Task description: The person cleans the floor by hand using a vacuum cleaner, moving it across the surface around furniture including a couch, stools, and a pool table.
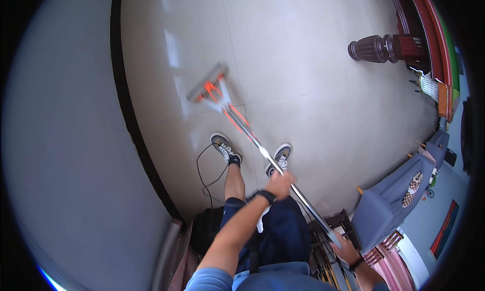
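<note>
A sponge mop (pixel 207 83) with a grey head, orange clips and a shiny metal pole lies slantwise across the view, its head at the floor ahead of my feet and slightly blurred. Around the middle of the pole my left hand (pixel 280 185) is closed, with a black band on the wrist. Lower right, my right hand (pixel 344 249) grips the light-coloured top end of the pole. Beneath the mop spreads the pale tiled floor (pixel 303 120).
A grey wall (pixel 68 132) with a black skirting (pixel 130 117) runs along the left. A dark cable (pixel 197 166) loops by my left shoe. At right are a carved table leg (pixel 373 48) and a grey sofa (pixel 375 211). Sticks in a rack (pixel 327 262) stand close to my legs.
</note>
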Demonstrator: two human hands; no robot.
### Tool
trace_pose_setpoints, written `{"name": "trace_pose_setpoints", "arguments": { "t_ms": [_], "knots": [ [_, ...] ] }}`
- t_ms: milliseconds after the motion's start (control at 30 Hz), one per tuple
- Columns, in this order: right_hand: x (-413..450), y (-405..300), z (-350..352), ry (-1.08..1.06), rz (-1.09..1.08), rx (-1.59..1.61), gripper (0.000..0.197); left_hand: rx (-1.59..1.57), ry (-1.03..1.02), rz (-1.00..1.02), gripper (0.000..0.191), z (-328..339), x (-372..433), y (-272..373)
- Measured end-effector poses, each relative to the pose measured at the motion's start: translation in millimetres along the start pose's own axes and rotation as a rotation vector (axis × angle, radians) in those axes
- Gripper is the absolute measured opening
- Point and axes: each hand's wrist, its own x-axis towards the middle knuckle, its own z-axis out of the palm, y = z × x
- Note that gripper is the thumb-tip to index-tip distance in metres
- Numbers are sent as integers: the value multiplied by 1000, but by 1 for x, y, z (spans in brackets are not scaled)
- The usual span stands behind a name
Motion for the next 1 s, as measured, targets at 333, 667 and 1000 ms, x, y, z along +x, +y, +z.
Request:
{"name": "trace_pose_setpoints", "arguments": {
  "t_ms": [333, 667, 1000],
  "knots": [
    [7, -9, -46, 60, -43, -301, 46, -117, 18, -273, 21, -41, 13, 29],
    [219, -268, 49, 41, -438, 280, 50, 415, 383, -742, 34, -198, -70, -197],
    [237, -314, 67, -36, -631, 173, 59, 327, 718, -528, 8, -204, -104, -168]
  ]
}}
